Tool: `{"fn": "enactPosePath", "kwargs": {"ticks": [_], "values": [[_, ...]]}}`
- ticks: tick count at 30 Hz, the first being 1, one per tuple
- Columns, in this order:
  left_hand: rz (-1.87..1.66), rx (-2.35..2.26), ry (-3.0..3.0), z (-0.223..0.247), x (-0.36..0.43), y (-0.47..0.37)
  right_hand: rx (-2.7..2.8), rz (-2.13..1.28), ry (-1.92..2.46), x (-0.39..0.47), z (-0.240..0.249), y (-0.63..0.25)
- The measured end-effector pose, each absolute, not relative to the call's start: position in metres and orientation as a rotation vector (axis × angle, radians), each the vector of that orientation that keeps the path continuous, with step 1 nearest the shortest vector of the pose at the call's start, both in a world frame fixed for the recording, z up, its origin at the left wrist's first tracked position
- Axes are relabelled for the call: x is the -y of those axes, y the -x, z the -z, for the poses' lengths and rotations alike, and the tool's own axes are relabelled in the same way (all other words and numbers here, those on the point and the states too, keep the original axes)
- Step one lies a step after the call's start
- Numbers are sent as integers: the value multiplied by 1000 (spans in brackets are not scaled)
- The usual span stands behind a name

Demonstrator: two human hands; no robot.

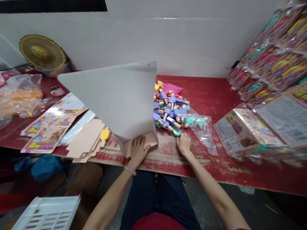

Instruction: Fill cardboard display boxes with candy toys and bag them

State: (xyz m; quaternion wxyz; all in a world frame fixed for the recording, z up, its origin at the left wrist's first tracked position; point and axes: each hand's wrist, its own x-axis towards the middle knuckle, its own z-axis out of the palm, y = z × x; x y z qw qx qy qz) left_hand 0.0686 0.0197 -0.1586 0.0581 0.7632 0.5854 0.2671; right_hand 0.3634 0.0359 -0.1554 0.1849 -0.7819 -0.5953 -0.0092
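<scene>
A folded cardboard display box (112, 99), pale grey inside with a tall slanted back panel, stands open on the red table in front of me. My left hand (137, 150) lies with fingers stretched out on its low pinkish front part. My right hand (184, 144) is at the near edge of a heap of small toys (169, 108), mostly purple with beige handles. Its fingers are closed at a teal round-headed toy (177, 132); the grip is partly hidden. A clear plastic bag (205, 132) with teal pieces lies just beyond that hand.
Left of the box are a yellow toy (105, 135), pinkish card pieces (83, 137) and printed cards (45, 134). A bag of orange pieces (21, 99) lies farther left. Printed boxes (242, 131) and stacked filled packs (275, 60) line the right side. A white crate (48, 212) sits below.
</scene>
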Motion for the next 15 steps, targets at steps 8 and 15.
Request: {"fn": "enactPosePath", "kwargs": {"ticks": [8, 15], "values": [[-860, -1394, -2387, 154, -19, -127, 953, -726, 1699, 80, 94, -436], [-772, -1501, -2484, 165, -11, -156, 1735, -593, 1412, 79, -13, -372]]}}
